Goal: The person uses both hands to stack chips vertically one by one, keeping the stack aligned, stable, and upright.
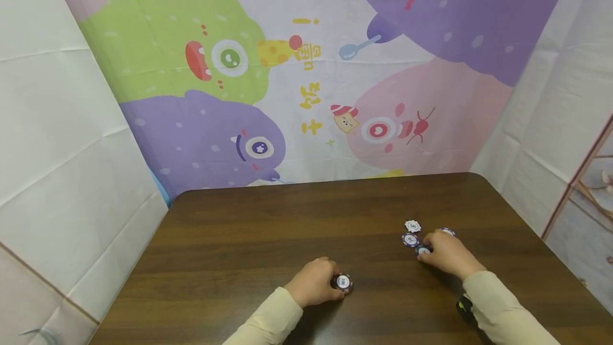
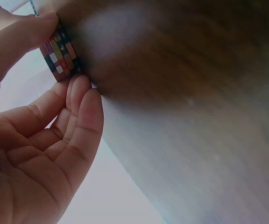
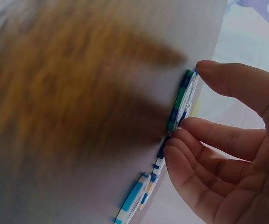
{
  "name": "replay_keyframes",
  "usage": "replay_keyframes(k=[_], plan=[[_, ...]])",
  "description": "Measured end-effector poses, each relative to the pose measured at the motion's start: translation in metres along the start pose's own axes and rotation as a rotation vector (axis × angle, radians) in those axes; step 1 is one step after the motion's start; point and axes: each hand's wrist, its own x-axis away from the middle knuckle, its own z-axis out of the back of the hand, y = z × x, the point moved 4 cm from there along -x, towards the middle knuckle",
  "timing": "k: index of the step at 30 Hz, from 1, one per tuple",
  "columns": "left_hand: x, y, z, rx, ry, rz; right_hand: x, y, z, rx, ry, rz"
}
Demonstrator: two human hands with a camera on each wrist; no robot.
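Observation:
Thumb and fingers of my left hand (image 1: 316,282) grip the sides of a short stack of poker chips (image 1: 343,282) on the table. Its top chip reads 100, and in the left wrist view the stack (image 2: 61,55) shows several multicoloured edges. Farther right, my right hand (image 1: 449,253) pinches a dark poker chip (image 1: 422,251) by its rim. That chip (image 3: 179,101) has a green and dark blue edge in the right wrist view. Close by lie a blue-and-white chip (image 1: 410,240) and a white chip (image 1: 413,226). Another blue-and-white chip (image 1: 447,231) is partly hidden behind the right hand.
Everything stands on a dark brown wooden table (image 1: 268,228) with rounded far corners. A cartoon-printed cloth (image 1: 306,158) hangs behind it, and pale panels (image 1: 72,148) flank the sides. Under the right sleeve a small black object (image 1: 464,307) shows.

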Motion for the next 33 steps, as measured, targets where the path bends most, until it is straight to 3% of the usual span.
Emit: replay_keyframes(k=[33], plan=[[0.0004, 0.0004, -0.0009, 0.014, -0.015, 0.008, -0.0019, 0.0033, 0.0007, 0.006, -0.049, -0.009]])
